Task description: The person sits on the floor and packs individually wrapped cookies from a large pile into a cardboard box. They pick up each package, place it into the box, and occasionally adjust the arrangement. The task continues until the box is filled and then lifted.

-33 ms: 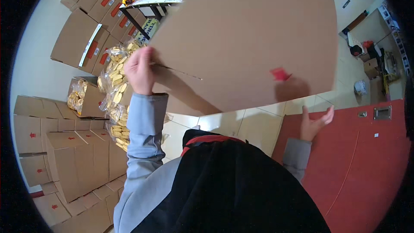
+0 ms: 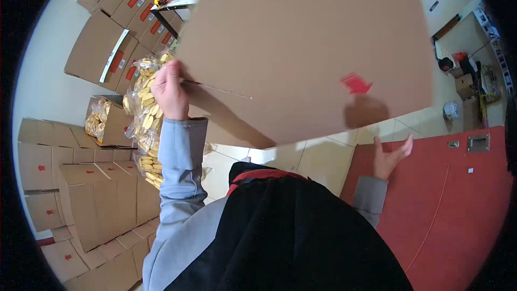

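A large sheet of brown cardboard [image 2: 301, 37], printed with a red arrow [image 2: 356, 83], fills the upper middle of the head view. By its left edge, beside a slit in the board, my left hand [image 2: 171, 90] grips it with the fingers closed. My right hand [image 2: 390, 156] is apart from the board, just below its lower right corner. Its fingers are spread and nothing is in them. A dark shadow falls on the board above this hand. Whether the sheet is a flattened box cannot be made out.
Clear bags of yellowish oval pieces [image 2: 146, 121] are heaped left of my left arm. Stacked cartons [image 2: 102, 205] stand at the left, more cartons [image 2: 99, 48] behind. A red surface with metal fittings [image 2: 431, 205] lies at the right. A table [image 2: 177, 2] stands far left, beyond the bags.
The cardboard has swung a little, its right edge moving rightward and its left part covering more of the table. My left hand has shifted slightly left with it; the right hand has barely moved.
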{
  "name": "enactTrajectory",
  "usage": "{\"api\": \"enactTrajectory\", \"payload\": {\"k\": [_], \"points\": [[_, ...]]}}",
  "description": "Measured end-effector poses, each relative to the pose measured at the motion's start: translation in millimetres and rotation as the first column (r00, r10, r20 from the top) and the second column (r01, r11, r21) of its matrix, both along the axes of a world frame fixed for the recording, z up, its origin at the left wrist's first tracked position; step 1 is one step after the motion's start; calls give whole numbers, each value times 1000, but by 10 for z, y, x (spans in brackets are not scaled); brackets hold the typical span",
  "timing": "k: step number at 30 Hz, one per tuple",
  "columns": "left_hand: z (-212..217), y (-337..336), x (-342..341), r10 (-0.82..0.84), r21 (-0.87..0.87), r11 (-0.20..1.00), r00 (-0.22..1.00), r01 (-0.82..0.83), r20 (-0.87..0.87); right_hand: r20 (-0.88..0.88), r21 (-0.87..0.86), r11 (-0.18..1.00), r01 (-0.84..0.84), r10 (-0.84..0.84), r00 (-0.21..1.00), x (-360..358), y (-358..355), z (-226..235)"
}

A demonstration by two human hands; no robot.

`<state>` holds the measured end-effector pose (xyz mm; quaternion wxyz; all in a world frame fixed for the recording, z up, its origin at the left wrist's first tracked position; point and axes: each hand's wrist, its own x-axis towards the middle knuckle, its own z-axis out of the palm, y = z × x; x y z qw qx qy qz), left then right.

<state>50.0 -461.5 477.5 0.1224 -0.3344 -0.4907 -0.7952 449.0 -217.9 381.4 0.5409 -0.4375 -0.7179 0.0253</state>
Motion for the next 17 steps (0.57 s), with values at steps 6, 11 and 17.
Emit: {"api": "enactTrajectory", "payload": {"k": [6, 11, 17], "points": [[-471, 103, -2, -103, 225, 974, 873, -9, 478, -62, -388, 900, -198, 188, 980, 114, 79, -234], [-505, 204, 304, -155, 241, 970, 850, 34, 504, -244, -425, 857, -293, 203, 948, 196, 444, -239], [-543, 290, 617, -161, -149, 967, 949, 207, 272, 631, -711, 699, 75, 587, 507, 190, 455, -792]]}}
